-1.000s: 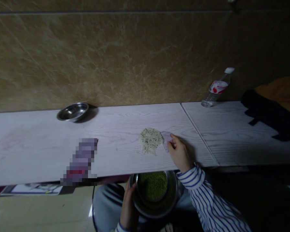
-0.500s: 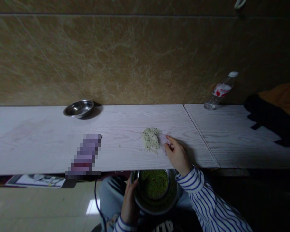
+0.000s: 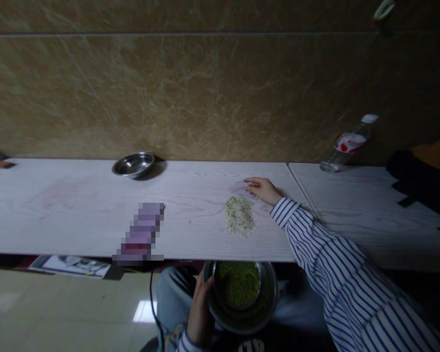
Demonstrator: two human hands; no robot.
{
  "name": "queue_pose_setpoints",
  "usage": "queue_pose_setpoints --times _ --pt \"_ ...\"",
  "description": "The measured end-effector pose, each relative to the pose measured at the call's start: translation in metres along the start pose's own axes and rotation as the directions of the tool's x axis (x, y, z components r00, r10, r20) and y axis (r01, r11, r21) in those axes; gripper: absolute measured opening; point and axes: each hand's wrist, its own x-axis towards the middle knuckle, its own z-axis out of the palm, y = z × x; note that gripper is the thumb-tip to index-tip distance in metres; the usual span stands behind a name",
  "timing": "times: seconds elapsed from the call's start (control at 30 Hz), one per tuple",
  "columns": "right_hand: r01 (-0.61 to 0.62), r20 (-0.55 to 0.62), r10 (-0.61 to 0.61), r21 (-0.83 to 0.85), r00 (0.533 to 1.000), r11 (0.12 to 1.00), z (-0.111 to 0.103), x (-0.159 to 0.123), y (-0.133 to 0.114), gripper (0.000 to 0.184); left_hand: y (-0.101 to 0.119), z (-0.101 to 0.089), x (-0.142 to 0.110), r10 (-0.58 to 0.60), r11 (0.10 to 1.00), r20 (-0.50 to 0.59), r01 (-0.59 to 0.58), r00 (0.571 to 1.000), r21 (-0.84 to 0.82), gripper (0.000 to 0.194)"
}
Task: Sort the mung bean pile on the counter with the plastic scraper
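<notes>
Below the table edge, my left hand [image 3: 201, 305] is closed on the rim of a steel bowl [image 3: 246, 325] over my lap. Inside it lie small green grains [image 3: 242, 283] that look like mung beans. On the table, my right hand [image 3: 263, 189] pinches a thin, see-through plastic piece [image 3: 237, 187]; its exact kind is hard to tell. Just in front of that piece lies a flat pile of white grains [image 3: 239, 215] speckled with green and dark bits.
A small steel bowl [image 3: 134, 165] stands by the wall at the left. Nearer the front edge is a pixelated flat object [image 3: 141, 232]. A plastic bottle [image 3: 348, 144] and dark cloth [image 3: 412, 176] are at the right. A cable [image 3: 152, 298] hangs below the table.
My right hand has moved with the plastic piece from the right side of the pile to its far side. The pile looks more filled out on the right. My left hand keeps holding the bowl.
</notes>
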Motion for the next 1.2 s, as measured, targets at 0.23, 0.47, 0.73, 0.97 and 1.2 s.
queue_pose_setpoints --times 0.23,0.47,0.73,0.97,1.2 --pt "0.016 0.181 -0.01 -0.027 0.983 1.0 0.015 0.022 -0.003 0.035 -0.001 -0.002 0.001 -0.022 0.999 -0.02 0.021 1.0 -0.038 0.044" --pt "0.046 0.327 -0.027 -0.052 0.945 0.998 0.014 0.03 -0.011 0.033 0.0 -0.006 0.002 -0.017 0.999 -0.053 0.014 0.998 -0.053 0.044" --pt "0.091 0.267 -0.07 -0.066 0.961 0.994 0.015 0.049 -0.009 0.036 0.002 -0.008 0.005 -0.001 1.0 -0.088 0.0 0.996 -0.018 0.044" --pt "0.095 0.403 -0.068 -0.047 0.913 0.994 0.024 0.042 -0.01 0.03 0.003 -0.007 0.005 -0.028 0.999 -0.097 0.024 0.995 -0.046 0.047" --pt "0.117 0.488 -0.082 -0.042 0.869 0.992 0.017 0.024 -0.02 0.027 0.001 -0.003 0.004 -0.023 0.999 -0.062 0.021 0.998 -0.035 0.045"
